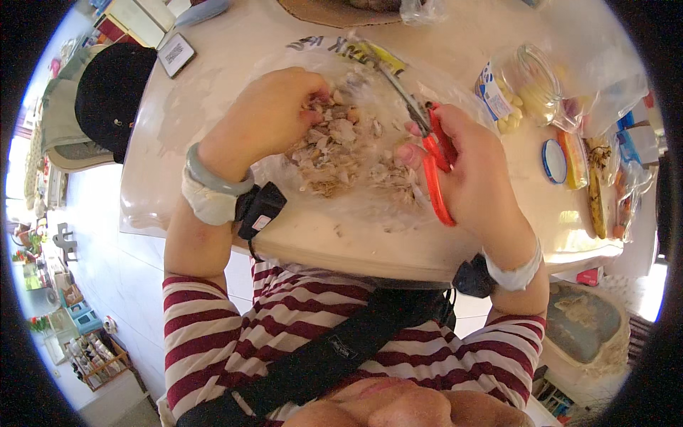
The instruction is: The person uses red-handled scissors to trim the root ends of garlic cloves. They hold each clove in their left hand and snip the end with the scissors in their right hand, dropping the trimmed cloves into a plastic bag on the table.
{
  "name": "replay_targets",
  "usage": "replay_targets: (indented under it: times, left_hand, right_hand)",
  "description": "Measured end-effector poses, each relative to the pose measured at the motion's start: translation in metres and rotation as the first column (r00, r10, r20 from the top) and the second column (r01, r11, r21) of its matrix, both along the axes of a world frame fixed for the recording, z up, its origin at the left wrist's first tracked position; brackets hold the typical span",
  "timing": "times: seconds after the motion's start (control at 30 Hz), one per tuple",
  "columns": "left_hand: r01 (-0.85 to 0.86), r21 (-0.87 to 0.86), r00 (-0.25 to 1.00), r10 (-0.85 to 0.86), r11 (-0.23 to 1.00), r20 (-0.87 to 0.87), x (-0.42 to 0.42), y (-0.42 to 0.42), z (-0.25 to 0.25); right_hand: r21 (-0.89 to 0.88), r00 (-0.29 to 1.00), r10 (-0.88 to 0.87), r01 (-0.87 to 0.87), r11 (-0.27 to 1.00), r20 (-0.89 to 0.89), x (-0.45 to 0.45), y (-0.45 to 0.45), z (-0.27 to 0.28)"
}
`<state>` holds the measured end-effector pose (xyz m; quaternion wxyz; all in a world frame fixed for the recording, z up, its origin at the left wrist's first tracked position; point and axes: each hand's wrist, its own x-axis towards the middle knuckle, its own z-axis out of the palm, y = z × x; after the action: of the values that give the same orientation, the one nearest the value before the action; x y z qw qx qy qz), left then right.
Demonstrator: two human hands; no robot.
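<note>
My right hand [472, 160] holds a pair of red-handled scissors [438, 179], their metal blades pointing up and away to the left. The fingers of my left hand [272, 115] are curled at the far left of a heap of dry garlic skins [339, 139]. Whether a clove sits between those fingertips is hidden. Under the heap a clear plastic bag [277, 173] with printed letters lies spread on the table. Some trimmed root tufts [326, 188] show at the heap's near side. To the right, a glass jar [525, 88] lies on its side with peeled garlic cloves [509, 109] in it.
Right of the jar are its blue-rimmed lid [554, 161], a browned banana [596, 205] and plastic bags. A phone [176, 55] lies at the table's far left, near a black cap [114, 99] on a chair. Cardboard [341, 13] lies at the far edge.
</note>
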<state>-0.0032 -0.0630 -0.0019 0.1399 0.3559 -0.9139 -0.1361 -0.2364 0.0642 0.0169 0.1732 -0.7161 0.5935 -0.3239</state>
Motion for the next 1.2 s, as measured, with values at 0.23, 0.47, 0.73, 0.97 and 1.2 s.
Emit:
replay_targets:
  times: [0.23,0.47,0.73,0.97,1.2]
  left_hand:
    - [0.047,0.010,0.999,-0.047,0.999,-0.011,0.014,0.002,-0.008]
    - [-0.043,0.081,0.992,0.053,0.996,-0.116,-0.016,0.012,0.006]
    - [0.074,0.301,0.845,0.100,0.951,-0.525,-0.028,0.051,0.019]
    - [0.249,0.092,0.859,-0.176,0.964,-0.480,-0.029,0.054,0.020]
    - [0.310,0.074,0.763,-0.202,0.948,-0.614,-0.033,0.059,0.017]
  right_hand:
    - [0.074,0.949,0.215,-0.237,0.969,0.229,0.020,0.044,0.029]
    - [0.077,0.907,0.137,-0.182,0.980,0.398,0.005,0.037,0.026]
    - [-0.024,0.958,-0.006,0.013,1.000,0.285,-0.002,0.000,0.004]
    - [0.041,0.885,0.020,-0.044,0.998,0.466,0.005,0.005,0.005]
    - [0.068,0.577,0.001,-0.097,0.993,0.817,0.017,0.006,-0.004]
